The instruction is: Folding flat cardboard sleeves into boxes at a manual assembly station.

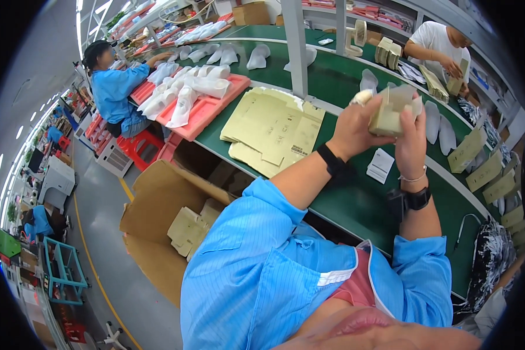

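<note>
Between both hands, raised above the green work surface (361, 204), is a small pale yellow-green carton (386, 123) with its upper flaps standing up. My left hand (352, 129) grips it from the left, with a pale cover on one finger. From the right, my right hand (413, 139) closes its fingers round the carton's other side. Whether anything lies inside the carton, I cannot tell. Below the hands rests a small stack of white cards (380, 165). To the left lies a pile of flat yellow-green carton blanks (277, 129).
A pink tray (224, 104) holds several white-wrapped items. An opened cardboard box (151, 233) with more blanks stands at my left. A grey post (295, 49) rises beyond the pile. Wrapped pieces (439, 125) and standing cartons (483, 172) are at right. Two people work nearby.
</note>
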`<move>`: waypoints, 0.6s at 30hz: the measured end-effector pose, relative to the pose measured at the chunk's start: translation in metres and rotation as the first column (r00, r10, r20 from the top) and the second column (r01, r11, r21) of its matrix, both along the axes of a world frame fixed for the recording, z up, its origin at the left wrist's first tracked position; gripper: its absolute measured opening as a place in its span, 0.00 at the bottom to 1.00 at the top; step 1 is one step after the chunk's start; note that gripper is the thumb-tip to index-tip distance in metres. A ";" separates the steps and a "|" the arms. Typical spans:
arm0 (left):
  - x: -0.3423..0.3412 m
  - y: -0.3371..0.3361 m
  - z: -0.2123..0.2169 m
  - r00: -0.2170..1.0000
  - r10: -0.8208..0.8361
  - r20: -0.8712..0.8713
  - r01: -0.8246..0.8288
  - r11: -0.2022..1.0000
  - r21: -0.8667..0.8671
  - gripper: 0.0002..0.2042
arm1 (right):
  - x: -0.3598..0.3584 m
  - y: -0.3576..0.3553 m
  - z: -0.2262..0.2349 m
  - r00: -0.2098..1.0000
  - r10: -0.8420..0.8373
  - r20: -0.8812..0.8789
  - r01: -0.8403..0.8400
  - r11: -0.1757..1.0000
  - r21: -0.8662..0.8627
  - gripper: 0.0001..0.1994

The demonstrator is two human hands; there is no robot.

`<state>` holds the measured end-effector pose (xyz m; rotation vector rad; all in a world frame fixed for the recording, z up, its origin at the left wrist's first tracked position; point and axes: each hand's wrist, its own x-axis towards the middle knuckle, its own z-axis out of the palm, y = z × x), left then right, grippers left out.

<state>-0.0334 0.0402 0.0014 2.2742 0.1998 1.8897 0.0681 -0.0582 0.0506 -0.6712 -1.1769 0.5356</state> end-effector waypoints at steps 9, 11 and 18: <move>-0.008 0.019 -0.008 1.000 -0.029 0.001 0.029 0.995 0.091 0.37 | 0.004 0.016 -0.022 0.994 -0.072 0.083 0.076 0.996 -0.054 0.24; -0.009 0.015 -0.003 0.999 -0.023 -0.025 0.025 0.996 0.080 0.36 | 0.005 0.015 -0.020 1.000 0.021 0.012 -0.020 0.998 -0.061 0.24; -0.009 0.019 -0.012 0.986 -0.015 -0.165 0.039 0.989 0.144 0.37 | 0.017 0.002 0.005 0.990 0.121 0.075 -0.105 0.978 -0.182 0.25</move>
